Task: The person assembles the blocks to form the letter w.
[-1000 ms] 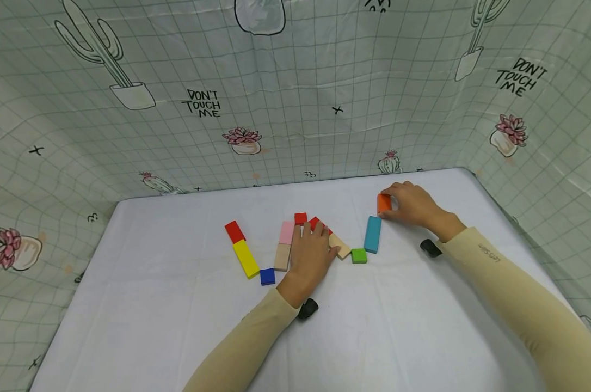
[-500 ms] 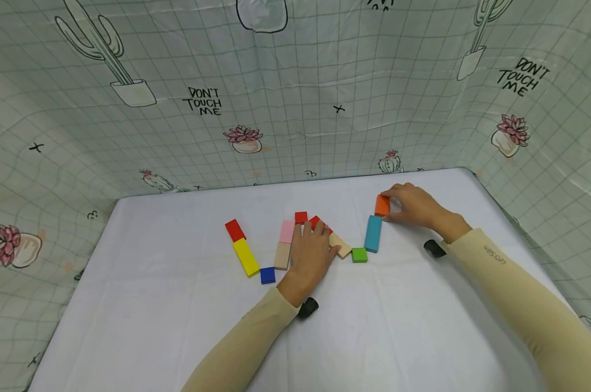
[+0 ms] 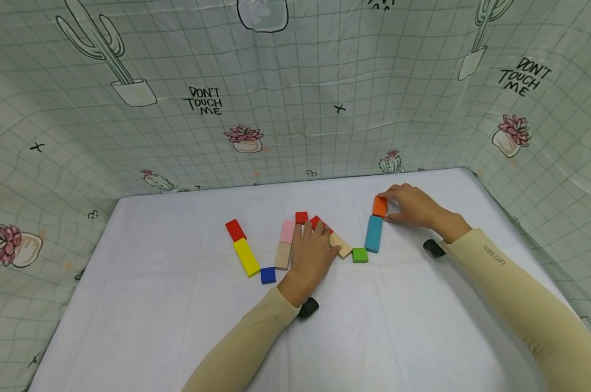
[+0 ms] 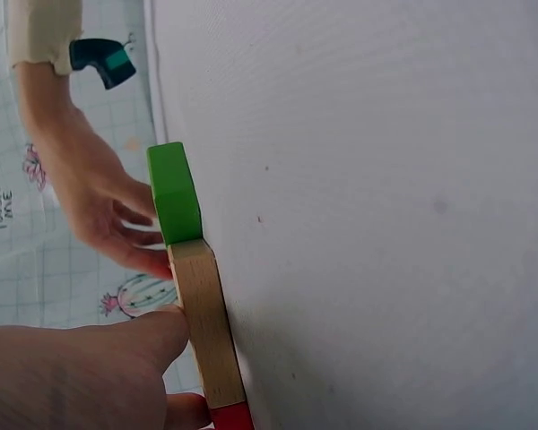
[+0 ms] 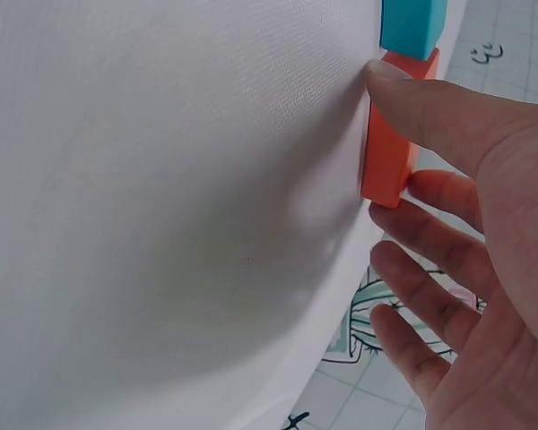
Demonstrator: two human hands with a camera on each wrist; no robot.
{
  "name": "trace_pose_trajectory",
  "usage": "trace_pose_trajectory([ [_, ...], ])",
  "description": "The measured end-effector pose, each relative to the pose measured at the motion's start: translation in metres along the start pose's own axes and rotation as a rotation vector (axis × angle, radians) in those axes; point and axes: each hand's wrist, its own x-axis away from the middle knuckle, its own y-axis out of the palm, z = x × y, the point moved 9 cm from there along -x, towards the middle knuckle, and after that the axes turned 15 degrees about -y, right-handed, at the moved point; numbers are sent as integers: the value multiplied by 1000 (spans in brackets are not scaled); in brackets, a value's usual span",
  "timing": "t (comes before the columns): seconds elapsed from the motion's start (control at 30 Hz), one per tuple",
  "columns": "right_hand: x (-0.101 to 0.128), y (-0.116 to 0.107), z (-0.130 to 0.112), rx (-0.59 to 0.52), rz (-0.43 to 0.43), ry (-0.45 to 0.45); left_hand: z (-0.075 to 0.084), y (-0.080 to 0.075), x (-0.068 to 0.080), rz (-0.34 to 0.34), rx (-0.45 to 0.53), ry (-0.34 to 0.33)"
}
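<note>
At the far right of the layout, my right hand (image 3: 413, 206) pinches an orange block (image 3: 380, 207) between thumb and fingers. In the right wrist view the thumb presses its side, close to where it meets a teal block (image 5: 414, 25). My left hand (image 3: 311, 251) rests with fingers extended over the middle of the row, partly covering a red block (image 3: 315, 221) and a plain wooden block (image 3: 341, 245). The left wrist view has its thumb at the side of the wooden block, which butts against a green block (image 4: 173, 193).
Left of my left hand lie a small red block (image 3: 301, 218), a pink block (image 3: 287, 231), a tan block (image 3: 283, 256) and a blue block (image 3: 268, 275). Beyond them slant a yellow block (image 3: 246, 258) and another red block (image 3: 235, 230). A patterned cloth (image 3: 295, 98) rises behind the white table (image 3: 143, 305).
The orange block has slid left in my right hand, until it sits in line at the far end of the teal block. My left hand has stayed in place.
</note>
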Motion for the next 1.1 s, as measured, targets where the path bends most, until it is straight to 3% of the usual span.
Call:
trace_pose_trajectory([
  [0.73,2,-2,-5,-21,11,-31,0,-2,1,1,10,0],
  [1.1,9,-4,-3,-24,24,4,-1,-5,1,-14,37,1],
])
